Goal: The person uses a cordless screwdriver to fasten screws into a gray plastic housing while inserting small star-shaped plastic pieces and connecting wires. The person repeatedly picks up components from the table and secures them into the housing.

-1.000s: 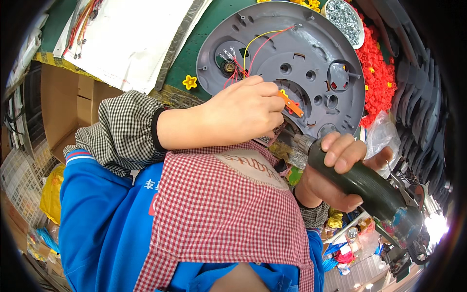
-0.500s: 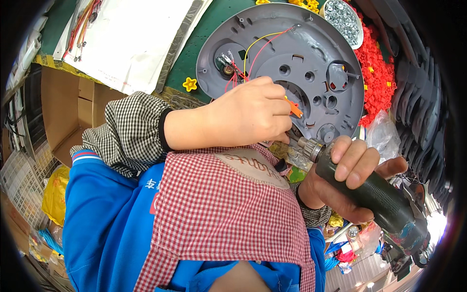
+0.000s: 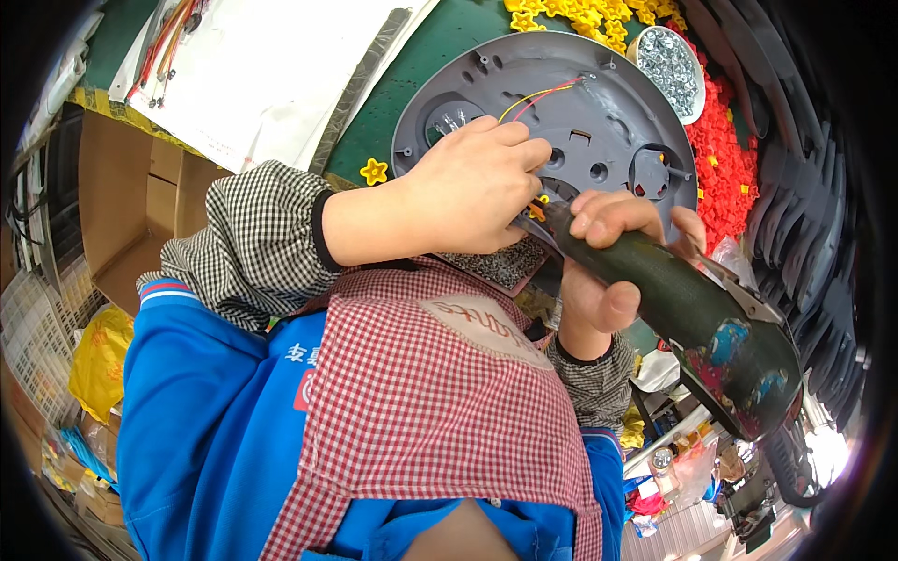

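Observation:
A round grey plastic housing (image 3: 585, 117) lies hollow side up on the green table. My left hand (image 3: 472, 187) is over its near left part, fingers curled and closed; what they pinch, if anything, is hidden. Next to these fingertips is a small orange plastic piece (image 3: 537, 209), partly covered. My right hand (image 3: 613, 248) grips a dark green power screwdriver (image 3: 678, 294), its front end pointing at the orange piece. The exact contact of its tip cannot be made out. Thin yellow and red wires (image 3: 543, 93) run across the housing and pass behind my left hand.
Beyond the housing are yellow star-shaped pieces (image 3: 585, 17) and a white bowl of screws (image 3: 672, 70). Red plastic parts (image 3: 720, 140) and stacked grey parts (image 3: 795, 178) lie right. A shallow tray of small dark bits (image 3: 500, 266) sits near me, a cardboard box (image 3: 131, 201) left.
The screwdriver has moved up and left, bringing its front end in by my left fingertips. The housing appears slightly lower and to the right, and my left hand has shifted a little left.

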{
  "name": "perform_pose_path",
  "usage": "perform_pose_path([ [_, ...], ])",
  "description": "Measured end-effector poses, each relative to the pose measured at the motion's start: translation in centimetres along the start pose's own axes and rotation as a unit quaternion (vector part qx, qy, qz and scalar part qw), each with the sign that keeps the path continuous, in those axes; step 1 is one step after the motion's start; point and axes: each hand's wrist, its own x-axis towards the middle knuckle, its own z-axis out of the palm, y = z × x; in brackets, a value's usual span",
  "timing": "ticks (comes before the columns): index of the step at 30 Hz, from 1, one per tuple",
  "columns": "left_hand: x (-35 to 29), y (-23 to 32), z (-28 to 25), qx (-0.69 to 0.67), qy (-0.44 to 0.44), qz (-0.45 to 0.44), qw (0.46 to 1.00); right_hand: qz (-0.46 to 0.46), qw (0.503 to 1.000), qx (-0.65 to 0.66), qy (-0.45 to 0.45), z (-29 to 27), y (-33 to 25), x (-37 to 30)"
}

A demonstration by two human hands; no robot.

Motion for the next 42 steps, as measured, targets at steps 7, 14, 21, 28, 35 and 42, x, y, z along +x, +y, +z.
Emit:
perform_pose_path([
  [7,-1.2,-1.1,-2.9,0.035,0.191,0.006,0.981,-0.073,0.994,0.041,0.075,-1.0,-0.7,0.8],
  [14,-2.9,-1.9,-3.4,0.189,0.093,-0.026,0.977,-0.084,0.995,-0.009,0.044,-4.7,-2.4,2.8],
  [21,-3.2,-1.1,-4.1,0.253,0.100,-0.094,0.958,-0.179,0.970,-0.035,0.163,-11.3,0.4,11.5],
  [28,-1.9,-0.4,-3.8,0.188,0.055,-0.117,0.974,-0.171,0.959,-0.155,0.163,-13.0,3.9,14.7],
  [35,-1.3,-0.3,-3.0,0.186,0.040,-0.098,0.977,-0.231,0.952,-0.107,0.171,-13.0,1.8,14.6],
  [42,-0.1,-0.6,-2.5,0.145,0.055,-0.070,0.985,-0.193,0.951,-0.083,0.225,-13.3,-1.4,10.3],
])
